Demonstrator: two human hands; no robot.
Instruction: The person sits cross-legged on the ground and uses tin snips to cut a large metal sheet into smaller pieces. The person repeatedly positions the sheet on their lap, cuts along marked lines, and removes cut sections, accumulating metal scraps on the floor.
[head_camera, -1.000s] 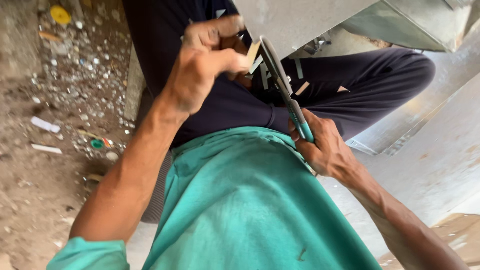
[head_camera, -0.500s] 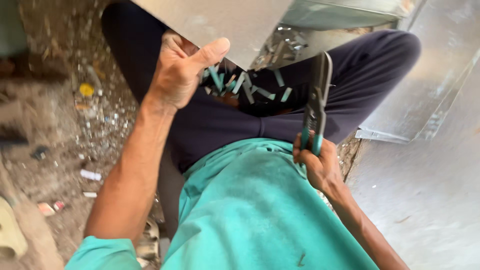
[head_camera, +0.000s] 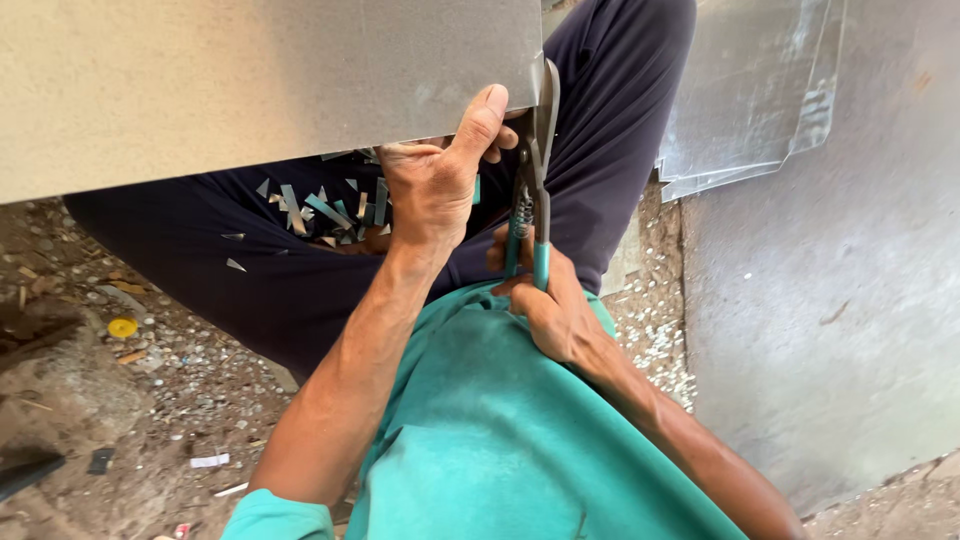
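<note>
Sitting on the ground, the person pinches the bottom edge of a big grey metal sheet (head_camera: 250, 90) with the left hand (head_camera: 435, 185), thumb up on its face near the bottom right corner. The right hand (head_camera: 555, 310) is closed around the green handles of the metal snips (head_camera: 535, 175), whose blades touch the sheet's right edge. Little cut metal scraps (head_camera: 320, 205) lie on the dark trousers (head_camera: 260, 270) just under the sheet.

No packages, labels, signs or screens are being shown anywhere in the view (only unprinted, unmarked surfaces are being seen).
</note>
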